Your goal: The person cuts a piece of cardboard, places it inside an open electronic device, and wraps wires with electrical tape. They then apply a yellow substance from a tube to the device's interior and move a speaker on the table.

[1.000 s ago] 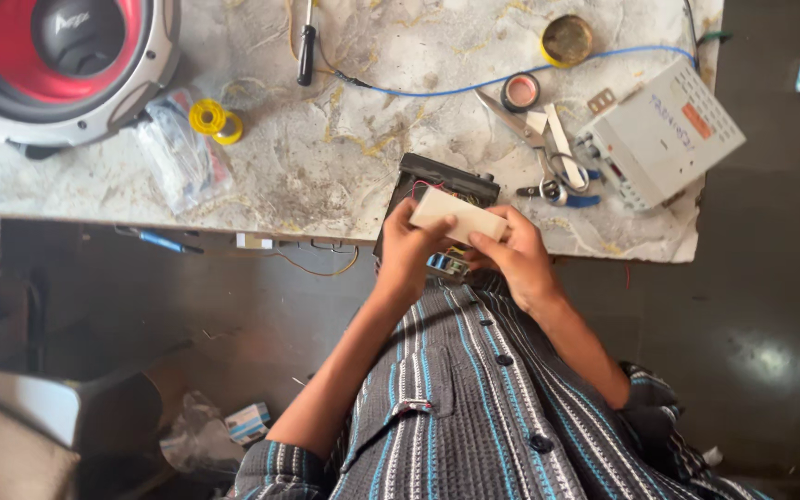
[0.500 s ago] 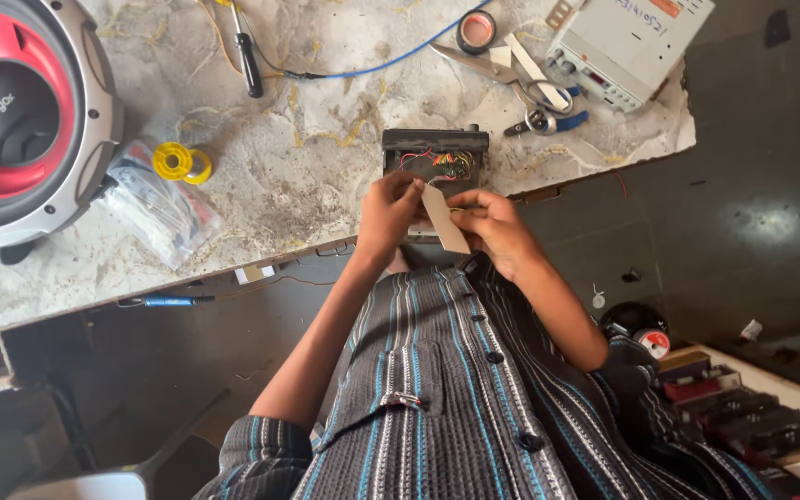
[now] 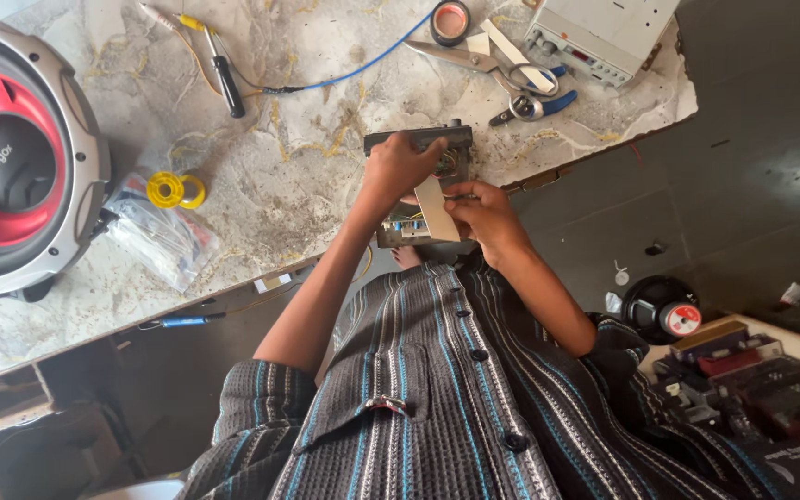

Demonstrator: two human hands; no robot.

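Observation:
My left hand [image 3: 398, 172] grips the top of a small dark electronic unit [image 3: 449, 153] with an exposed circuit board, held at the near edge of the marble worktop [image 3: 326, 83]. My right hand [image 3: 481, 215] holds a flat beige strip [image 3: 434, 208] against the unit's lower side. Both forearms reach forward from my striped shirt. The unit's middle is hidden behind my fingers.
A large red and grey speaker [image 3: 20, 162] sits at the left. A yellow spool [image 3: 170, 190], a plastic bag [image 3: 155, 243], a screwdriver [image 3: 227, 79], blue wire [image 3: 363, 65], tape roll [image 3: 449, 20], scissors [image 3: 488, 60], pliers [image 3: 530, 106] and a white device [image 3: 599, 28] lie on the worktop. Boxes [image 3: 743, 370] stand at the lower right.
The view has swung and moved closer, so the worktop sits higher and tilted. My left hand has shifted onto the top of the unit; the beige strip stays in my right hand.

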